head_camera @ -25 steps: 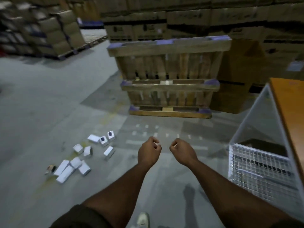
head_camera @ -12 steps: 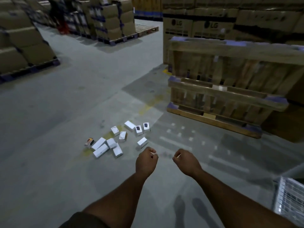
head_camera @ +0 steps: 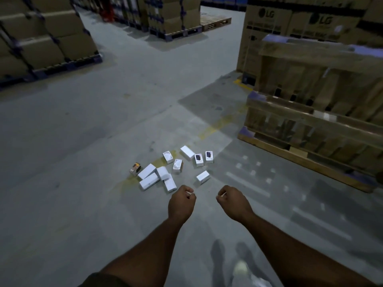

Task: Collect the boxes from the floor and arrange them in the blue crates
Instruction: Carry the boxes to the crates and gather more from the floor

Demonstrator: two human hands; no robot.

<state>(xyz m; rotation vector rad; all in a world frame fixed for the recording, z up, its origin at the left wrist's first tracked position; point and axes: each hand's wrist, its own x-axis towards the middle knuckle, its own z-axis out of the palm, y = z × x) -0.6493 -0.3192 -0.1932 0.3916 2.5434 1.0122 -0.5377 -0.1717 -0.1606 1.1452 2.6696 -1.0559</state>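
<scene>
Several small white boxes [head_camera: 148,181] lie scattered on the grey concrete floor [head_camera: 83,141] just ahead of me, some showing dark printed faces [head_camera: 199,159]. One small brown box [head_camera: 135,168] sits at the left end of the group. The nearest white box [head_camera: 202,177] lies a little beyond my hands. My left hand [head_camera: 181,204] and my right hand [head_camera: 233,203] are held out side by side above the floor, both with fingers curled into fists and holding nothing. No blue crate is in view.
Wooden pallets [head_camera: 310,121] stand on edge at the right, with large LG cartons [head_camera: 267,27] behind them. Stacks of brown cartons on pallets [head_camera: 47,38] line the left and back. My light shoe [head_camera: 240,268] shows below.
The view has swung left and moved toward the boxes, which now lie nearer and centred. The wire basket and orange tabletop at the right have left the frame. Both hands stay curled.
</scene>
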